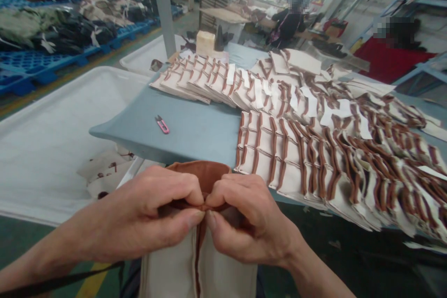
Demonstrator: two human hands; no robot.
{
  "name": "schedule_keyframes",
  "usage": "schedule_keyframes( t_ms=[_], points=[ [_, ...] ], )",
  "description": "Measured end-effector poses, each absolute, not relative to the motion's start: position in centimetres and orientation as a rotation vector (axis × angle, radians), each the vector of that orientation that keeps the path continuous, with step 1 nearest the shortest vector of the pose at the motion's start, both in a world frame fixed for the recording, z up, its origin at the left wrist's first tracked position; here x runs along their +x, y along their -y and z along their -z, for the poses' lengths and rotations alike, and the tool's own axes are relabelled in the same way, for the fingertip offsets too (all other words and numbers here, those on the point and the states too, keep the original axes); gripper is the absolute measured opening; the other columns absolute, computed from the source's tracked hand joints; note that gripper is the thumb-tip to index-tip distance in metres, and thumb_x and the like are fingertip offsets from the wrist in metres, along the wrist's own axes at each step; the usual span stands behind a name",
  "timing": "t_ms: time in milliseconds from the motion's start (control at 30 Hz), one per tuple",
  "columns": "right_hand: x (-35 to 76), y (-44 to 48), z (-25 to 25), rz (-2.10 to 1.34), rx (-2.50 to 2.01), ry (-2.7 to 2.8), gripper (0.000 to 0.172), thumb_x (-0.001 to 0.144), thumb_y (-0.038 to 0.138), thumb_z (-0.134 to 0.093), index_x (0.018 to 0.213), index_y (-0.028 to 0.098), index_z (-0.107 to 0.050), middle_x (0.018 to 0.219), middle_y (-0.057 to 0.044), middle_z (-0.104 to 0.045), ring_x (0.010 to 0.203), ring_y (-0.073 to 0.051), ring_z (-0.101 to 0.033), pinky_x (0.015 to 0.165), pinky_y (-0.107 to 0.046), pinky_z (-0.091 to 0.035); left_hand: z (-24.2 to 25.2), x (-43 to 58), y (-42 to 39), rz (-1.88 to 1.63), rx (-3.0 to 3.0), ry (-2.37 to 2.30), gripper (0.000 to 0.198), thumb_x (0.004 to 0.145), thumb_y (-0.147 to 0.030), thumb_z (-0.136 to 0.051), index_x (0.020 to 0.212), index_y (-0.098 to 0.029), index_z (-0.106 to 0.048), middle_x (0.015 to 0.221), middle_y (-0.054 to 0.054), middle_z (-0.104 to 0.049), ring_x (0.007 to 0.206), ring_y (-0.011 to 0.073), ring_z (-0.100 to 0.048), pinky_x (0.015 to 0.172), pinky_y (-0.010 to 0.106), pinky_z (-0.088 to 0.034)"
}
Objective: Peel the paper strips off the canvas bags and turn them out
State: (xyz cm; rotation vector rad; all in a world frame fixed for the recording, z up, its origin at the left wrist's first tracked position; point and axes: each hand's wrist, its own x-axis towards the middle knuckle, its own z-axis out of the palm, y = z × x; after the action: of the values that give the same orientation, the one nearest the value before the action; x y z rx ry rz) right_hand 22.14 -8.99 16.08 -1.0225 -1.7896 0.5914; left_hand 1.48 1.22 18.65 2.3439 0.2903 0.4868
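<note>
Both my hands pinch one cream fabric piece with a brown trimmed edge [204,174], held close in front of me below the table's near edge. My left hand [146,216] grips the brown edge with thumb and fingers pressed together. My right hand [244,219] pinches the same edge right beside it, the fingertips of both hands touching. The cream body of the piece [181,270] hangs down between my wrists.
A grey-blue table [195,130] carries overlapping rows of similar cream and brown pieces [314,153] and small pink thread snips [162,125]. A white bin [52,139] with a few pieces stands left. Blue pallets with bundles lie far left; people work at the back.
</note>
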Motion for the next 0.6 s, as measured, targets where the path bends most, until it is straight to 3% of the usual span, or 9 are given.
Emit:
schedule_keyframes(
  t_ms=[100, 267, 433, 500, 600],
  points=[
    [21.2, 8.8, -14.6, -1.016, -0.958, 1.535, 0.023, 0.09, 0.021, -0.067, 0.075, 0.024, -0.05, 0.061, 0.009, -0.044, 0.05, -0.008, -0.034, 0.049, -0.023, -0.026, -18.0, 1.7, -0.4, -0.564, 2.21, -0.263, 0.023, 0.094, -0.008, -0.054, 0.076, -0.023, -0.053, 0.062, -0.011, -0.049, 0.053, 0.0066, -0.045, 0.054, 0.017, -0.035],
    [19.8, 8.2, -12.8, -1.388, -0.759, 1.206, 0.055, 0.096, 0.056, -0.076, 0.068, 0.025, -0.04, 0.065, 0.008, -0.038, 0.058, -0.01, -0.029, 0.053, -0.024, -0.028, -16.4, 2.6, 1.3, -0.722, 1.945, -0.464, 0.026, 0.089, -0.011, -0.053, 0.066, -0.022, -0.046, 0.061, -0.009, -0.047, 0.054, 0.0083, -0.046, 0.051, 0.017, -0.038],
    [21.2, 7.7, -14.4, -1.479, -0.8, 1.301, 0.066, 0.088, 0.057, -0.09, 0.063, 0.023, -0.039, 0.062, 0.009, -0.037, 0.057, -0.008, -0.029, 0.053, -0.024, -0.024, -15.6, 2.4, 1.7, -0.804, 1.869, -0.409, 0.03, 0.095, -0.015, -0.057, 0.069, -0.023, -0.045, 0.062, -0.008, -0.044, 0.054, 0.0101, -0.042, 0.054, 0.021, -0.04],
    [22.1, 7.7, -15.3, -1.503, -0.889, 1.373, 0.065, 0.086, 0.058, -0.092, 0.063, 0.023, -0.043, 0.061, 0.009, -0.037, 0.057, -0.008, -0.03, 0.051, -0.024, -0.022, -16.0, 1.9, 1.2, -0.726, 1.924, -0.347, 0.034, 0.106, -0.025, -0.06, 0.073, -0.022, -0.05, 0.066, -0.007, -0.048, 0.056, 0.0104, -0.043, 0.057, 0.022, -0.04],
    [22.9, 7.8, -15.9, -1.455, -1.033, 1.442, 0.063, 0.086, 0.06, -0.088, 0.063, 0.023, -0.044, 0.058, 0.01, -0.034, 0.055, -0.007, -0.027, 0.049, -0.023, -0.019, -16.5, 1.2, 0.4, -0.614, 1.99, -0.313, 0.052, 0.117, -0.056, -0.05, 0.079, -0.022, -0.057, 0.071, -0.005, -0.055, 0.06, 0.0117, -0.045, 0.06, 0.024, -0.041]
  ],
)
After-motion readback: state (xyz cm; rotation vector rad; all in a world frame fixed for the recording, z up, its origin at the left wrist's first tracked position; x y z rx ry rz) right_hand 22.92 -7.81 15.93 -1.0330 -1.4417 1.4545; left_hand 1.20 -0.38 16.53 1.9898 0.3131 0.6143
